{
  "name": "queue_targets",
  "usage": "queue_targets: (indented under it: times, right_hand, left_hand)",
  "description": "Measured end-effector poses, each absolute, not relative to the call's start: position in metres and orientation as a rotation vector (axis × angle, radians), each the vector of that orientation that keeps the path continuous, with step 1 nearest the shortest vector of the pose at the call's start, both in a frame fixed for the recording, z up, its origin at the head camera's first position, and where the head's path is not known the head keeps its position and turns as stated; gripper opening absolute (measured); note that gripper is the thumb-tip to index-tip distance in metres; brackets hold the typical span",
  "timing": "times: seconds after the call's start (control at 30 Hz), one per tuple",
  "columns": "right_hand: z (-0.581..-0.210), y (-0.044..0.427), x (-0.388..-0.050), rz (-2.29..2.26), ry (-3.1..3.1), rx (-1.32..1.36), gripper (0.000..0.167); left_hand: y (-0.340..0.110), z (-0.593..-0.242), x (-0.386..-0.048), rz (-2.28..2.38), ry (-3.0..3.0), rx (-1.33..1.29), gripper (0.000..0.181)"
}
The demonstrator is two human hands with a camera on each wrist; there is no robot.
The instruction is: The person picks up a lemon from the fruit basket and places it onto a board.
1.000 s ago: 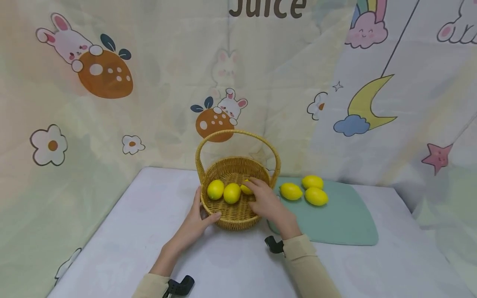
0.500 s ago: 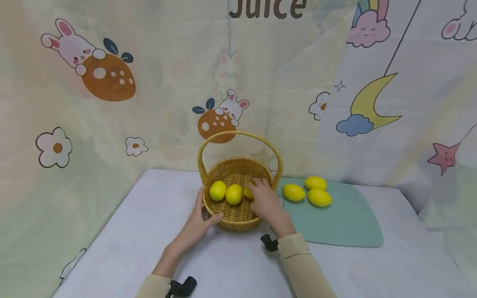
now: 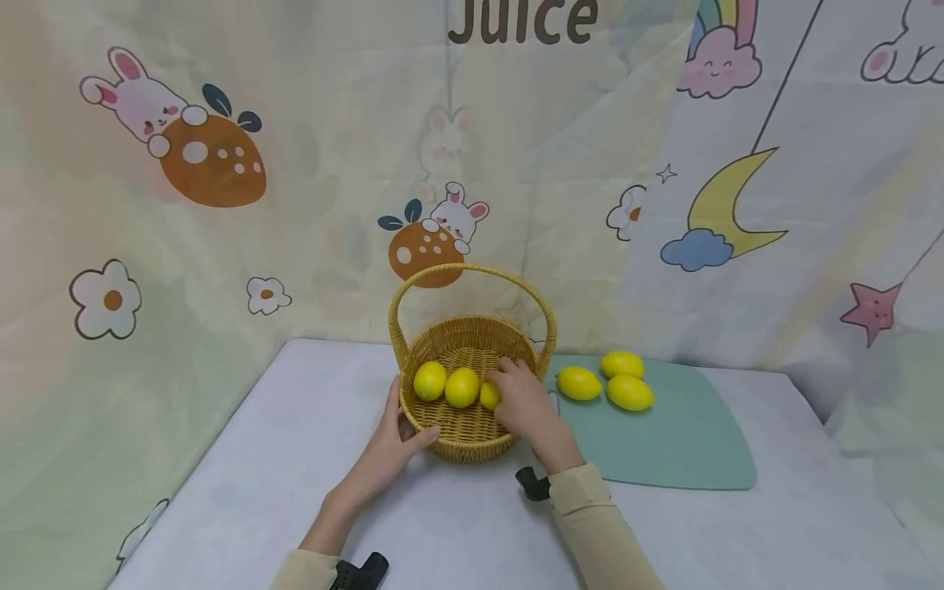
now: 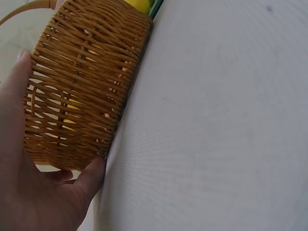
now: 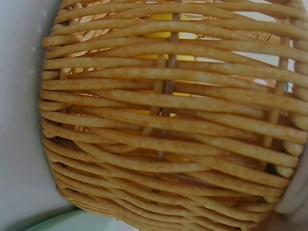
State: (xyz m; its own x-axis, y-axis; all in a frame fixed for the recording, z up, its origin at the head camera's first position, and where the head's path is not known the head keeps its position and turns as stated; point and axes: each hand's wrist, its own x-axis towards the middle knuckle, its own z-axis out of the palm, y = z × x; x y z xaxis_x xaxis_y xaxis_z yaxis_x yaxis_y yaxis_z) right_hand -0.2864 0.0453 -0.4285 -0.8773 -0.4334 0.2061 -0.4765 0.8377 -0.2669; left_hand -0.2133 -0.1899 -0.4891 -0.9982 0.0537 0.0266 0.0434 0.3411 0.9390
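Head view: basket (image 3: pixel 472 450) holds three lemons (image 3: pixel 462 388).

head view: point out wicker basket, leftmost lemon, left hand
Wicker basket (image 3: pixel 469 334), head view, inner back wall
Leftmost lemon (image 3: pixel 429 381), head view, middle of peel
Left hand (image 3: pixel 389 447), head view, near thumb's base

The basket (image 3: pixel 472 449) is set on the table (image 3: pixel 686 541), before a backdrop (image 3: pixel 332 180) at twelve o'clock. Inside, three lemons (image 3: pixel 462 388) are ranged from nine towards three o'clock. The left hand (image 3: pixel 391 438) is placed at the rim's eight o'clock, the right hand (image 3: pixel 527 405) at three, over the third lemon (image 3: pixel 489 397). The board (image 3: pixel 678 451) is laid at three o'clock, further lemons (image 3: pixel 630 393) being grouped on it towards its eleven.
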Motion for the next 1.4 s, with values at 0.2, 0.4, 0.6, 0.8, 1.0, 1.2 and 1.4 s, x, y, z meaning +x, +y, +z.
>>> queue_targets:
  times: [0.2,0.4,0.6,0.8,1.0,1.2,1.4]
  right_hand:
    - [-0.427,0.047,-0.284,0.407,-2.932,0.731,0.052]
    - [-0.425,0.047,-0.281,0.407,-2.933,0.781,0.052]
    - [-0.425,0.049,-0.279,0.433,-2.902,0.806,0.047]
    - [-0.423,0.052,-0.276,0.591,-2.904,0.800,0.055]
    - [-0.416,0.057,-0.269,0.731,-2.823,0.841,0.055]
    - [-0.394,0.074,-0.257,0.793,-2.788,0.805,0.054]
    - [-0.381,0.096,-0.253,0.789,-2.806,0.781,0.057]
  left_hand:
    - [-0.189,-0.489,-0.213,1.799,2.558,0.100,0.106]
    - [-0.190,-0.489,-0.212,1.795,2.569,0.104,0.106]
    - [-0.190,-0.489,-0.211,1.798,2.561,0.096,0.106]
    - [-0.191,-0.490,-0.211,1.793,2.559,0.098,0.106]
    - [-0.192,-0.491,-0.212,1.789,2.566,0.101,0.106]
    - [-0.190,-0.492,-0.213,1.779,2.562,0.117,0.106]
    - [-0.191,-0.490,-0.213,1.768,2.580,0.116,0.106]
